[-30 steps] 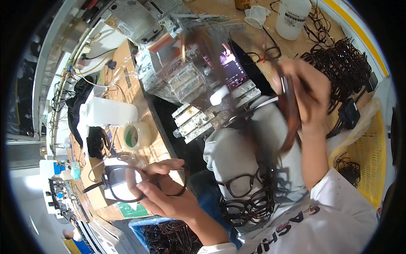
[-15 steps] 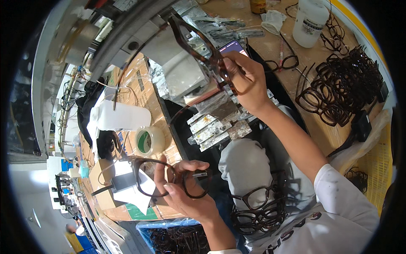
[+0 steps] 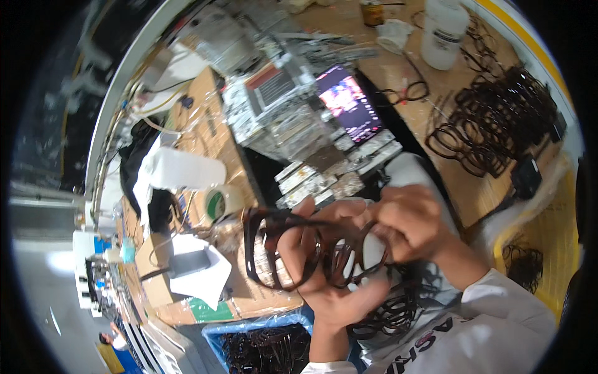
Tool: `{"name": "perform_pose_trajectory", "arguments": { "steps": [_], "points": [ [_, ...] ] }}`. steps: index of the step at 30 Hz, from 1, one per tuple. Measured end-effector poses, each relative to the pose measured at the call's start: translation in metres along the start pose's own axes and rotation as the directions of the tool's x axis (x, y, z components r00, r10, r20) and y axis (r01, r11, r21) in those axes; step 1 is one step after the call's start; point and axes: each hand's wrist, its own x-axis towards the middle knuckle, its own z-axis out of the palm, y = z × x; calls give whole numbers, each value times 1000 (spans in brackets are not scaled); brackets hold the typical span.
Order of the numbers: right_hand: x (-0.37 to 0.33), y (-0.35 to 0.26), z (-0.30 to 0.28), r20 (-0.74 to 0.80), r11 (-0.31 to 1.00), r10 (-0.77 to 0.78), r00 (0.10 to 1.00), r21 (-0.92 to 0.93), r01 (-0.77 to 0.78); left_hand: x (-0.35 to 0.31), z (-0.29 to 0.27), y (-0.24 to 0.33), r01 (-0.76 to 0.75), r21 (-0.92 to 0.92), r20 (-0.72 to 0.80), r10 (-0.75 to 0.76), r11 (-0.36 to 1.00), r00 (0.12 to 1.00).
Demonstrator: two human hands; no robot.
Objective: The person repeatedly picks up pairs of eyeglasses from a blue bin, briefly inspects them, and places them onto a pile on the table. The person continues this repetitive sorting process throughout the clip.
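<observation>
Dark brown eyeglass frames [image 3: 250, 246] are held up before me in both hands, two of them seemingly overlapping; motion blurs where one ends. My left hand [image 3: 330, 302] is closed around them from below, thumb toward the right. At their right end my right hand [image 3: 412, 221] pinches a rim, its fingers curled and smeared. More eyeglass frames [image 3: 395, 318] lie heaped on my lap, just under the hands, partly covered by them. Several dark frames [image 3: 268, 349] fill a bin lined with blue plastic [image 3: 215, 340] at the lower left.
Beyond my hands stand paint-spattered metal blocks [image 3: 305, 177] and a grey machine block [image 3: 274, 90]. A lit phone [image 3: 349, 106] leans beside them. A big pile of frames [image 3: 511, 118] and a white bottle [image 3: 443, 37] are at right, a white jug [image 3: 187, 168] and tape roll [image 3: 223, 202] at left.
My right hand has come down from the machine block with its frame and met my left hand. The left hand has moved slightly right. The phone is now uncovered.
</observation>
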Motion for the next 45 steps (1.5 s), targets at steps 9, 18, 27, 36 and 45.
{"name": "perform_pose_trajectory", "arguments": {
  "steps": [9, 18, 27, 36, 45],
  "points": [
    [-73, 4, -49, 587, 778, 562, 583, -135, -614, -5, -16, -8, -119, 202, -81, 137, 972, 987],
    [-68, -3, -51, 271, 904, 388, 881, 71, -421, -2, -41, -13, -107, 156, -284, 149, 982, 947],
    [32, 54, 15, -466, 828, 461, 755, 531, -178, -22, -40, -32, 55, 129, -26, -52, 990, 998],
    [76, 81, 62, -117, 711, 522, 845, 606, -356, -26, -33, -36, 106, 153, -106, -91, 983, 990],
    [50, 58, 41, -327, 920, 184, 927, 390, -45, 17, -50, -4, 19, -535, -249, -179, 844, 952]
  ]
}}
